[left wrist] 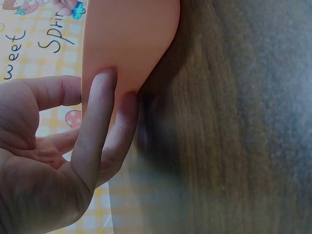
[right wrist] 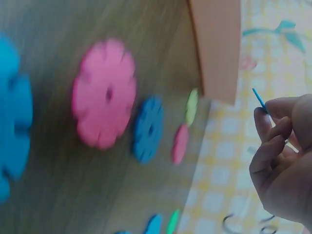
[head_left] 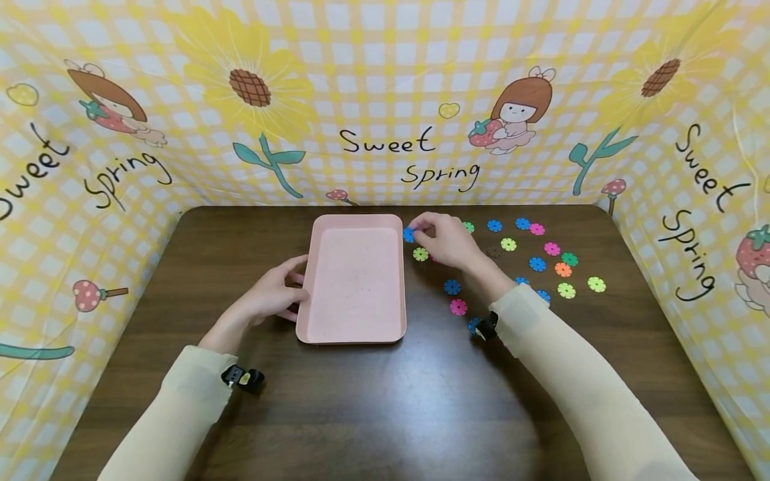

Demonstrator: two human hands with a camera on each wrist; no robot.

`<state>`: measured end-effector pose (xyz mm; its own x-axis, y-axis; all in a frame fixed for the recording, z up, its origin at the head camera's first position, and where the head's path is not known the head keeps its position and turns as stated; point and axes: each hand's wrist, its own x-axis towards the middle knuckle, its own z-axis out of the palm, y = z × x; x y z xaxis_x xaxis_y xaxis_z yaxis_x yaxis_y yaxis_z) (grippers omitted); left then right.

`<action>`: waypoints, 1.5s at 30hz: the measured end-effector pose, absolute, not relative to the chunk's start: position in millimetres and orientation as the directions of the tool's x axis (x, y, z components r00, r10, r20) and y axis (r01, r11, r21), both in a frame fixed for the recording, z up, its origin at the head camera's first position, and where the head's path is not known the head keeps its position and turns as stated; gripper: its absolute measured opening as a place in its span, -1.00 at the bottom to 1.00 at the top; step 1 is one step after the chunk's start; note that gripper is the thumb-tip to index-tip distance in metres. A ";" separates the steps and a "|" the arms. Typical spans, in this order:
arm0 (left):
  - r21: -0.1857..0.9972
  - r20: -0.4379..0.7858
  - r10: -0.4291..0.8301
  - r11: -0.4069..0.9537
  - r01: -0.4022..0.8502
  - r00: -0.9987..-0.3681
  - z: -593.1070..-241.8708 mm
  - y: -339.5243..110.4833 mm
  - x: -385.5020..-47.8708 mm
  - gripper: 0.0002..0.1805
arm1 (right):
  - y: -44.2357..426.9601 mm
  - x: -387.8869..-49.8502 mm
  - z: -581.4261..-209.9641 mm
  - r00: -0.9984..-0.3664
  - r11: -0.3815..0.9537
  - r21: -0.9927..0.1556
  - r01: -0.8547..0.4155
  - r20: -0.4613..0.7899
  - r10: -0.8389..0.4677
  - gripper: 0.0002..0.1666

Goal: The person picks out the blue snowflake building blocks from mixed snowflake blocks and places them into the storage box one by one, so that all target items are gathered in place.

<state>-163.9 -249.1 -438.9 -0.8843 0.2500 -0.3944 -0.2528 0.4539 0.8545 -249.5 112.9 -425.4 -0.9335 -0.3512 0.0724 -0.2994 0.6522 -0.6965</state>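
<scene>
A pink tray (head_left: 353,337) lies on the table with its long sides running away from me. At its left side my left hand (head_left: 273,292) holds the wall, thumb over the rim and fingertips (left wrist: 105,80) against the outside. My right hand (head_left: 445,239) pinches a blue notched plastic disc (head_left: 409,234) between thumb and fingertips, just beyond the tray's right rim. In the right wrist view that disc (right wrist: 259,100) appears edge-on, raised off the table. A yellow-green disc (head_left: 420,254) lies below the hand, and a pink disc beside it is partly hidden.
Several flower-shaped discs lie scattered right of the tray, among them a blue one (head_left: 452,286), a pink one (head_left: 458,307), an orange one (head_left: 562,270) and a yellow-green one (head_left: 596,284). A checked cloth (head_left: 385,100) stands around the brown table (head_left: 337,414).
</scene>
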 end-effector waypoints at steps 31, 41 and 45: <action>0.849 -0.404 0.250 0.461 -0.259 -0.880 -437.4 -248.3 -163.9 -0.05 | 7.6 -173.4 -450.0 -0.681 0.525 -0.657 -0.541 -0.024 -0.732 -0.91; 0.847 -0.406 0.255 0.466 -0.256 -0.878 -437.3 -248.4 -164.1 -0.05 | 14.8 -173.8 -450.5 -0.703 0.584 -0.585 -0.563 -0.033 -0.710 -0.90; 0.847 -0.405 0.252 0.465 -0.257 -0.879 -437.3 -248.6 -164.2 -0.05 | 21.4 -173.9 -442.7 -0.714 0.596 -0.584 -0.551 -0.040 -0.699 -0.87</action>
